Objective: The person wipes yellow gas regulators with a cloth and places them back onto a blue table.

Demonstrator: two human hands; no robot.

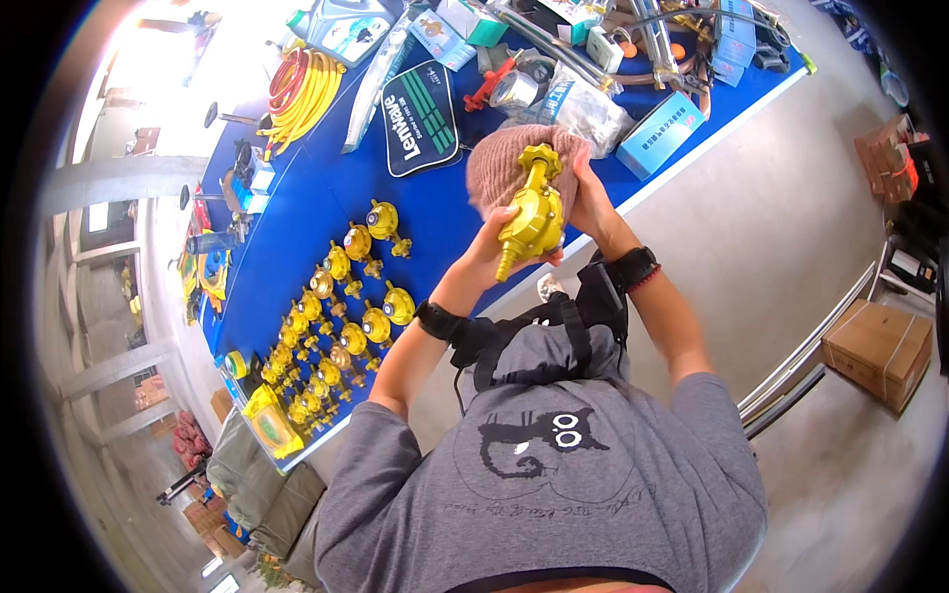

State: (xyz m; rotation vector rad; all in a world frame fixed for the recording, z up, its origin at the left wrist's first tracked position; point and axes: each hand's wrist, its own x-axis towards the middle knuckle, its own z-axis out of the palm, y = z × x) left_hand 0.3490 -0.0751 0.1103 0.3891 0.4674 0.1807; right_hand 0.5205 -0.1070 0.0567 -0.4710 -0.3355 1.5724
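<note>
A yellow gas pressure regulator point(535, 219) is held up over the table edge, its round handwheel pointing away and its ribbed hose nozzle toward me. My left hand point(486, 245) is closed round its lower left side, the thumb resting on the body. Behind the regulator hangs a brownish-pink ribbed cloth point(491, 168), bunched up. My right hand point(591, 203) grips this cloth at its right side, close against the regulator; some of its fingers are hidden behind. To the left, several similar yellow regulators point(337, 263) stand in rows on the blue table point(287, 222).
At the back lie a black-and-green pouch point(420, 119), a light-blue box point(662, 135), a tape roll point(514, 91), plastic bags and metal tubes. Coiled yellow hose point(306, 104) sits at the far left. A yellow packet point(272, 420) lies at the near-left corner. Cardboard box point(878, 351) on the floor, right.
</note>
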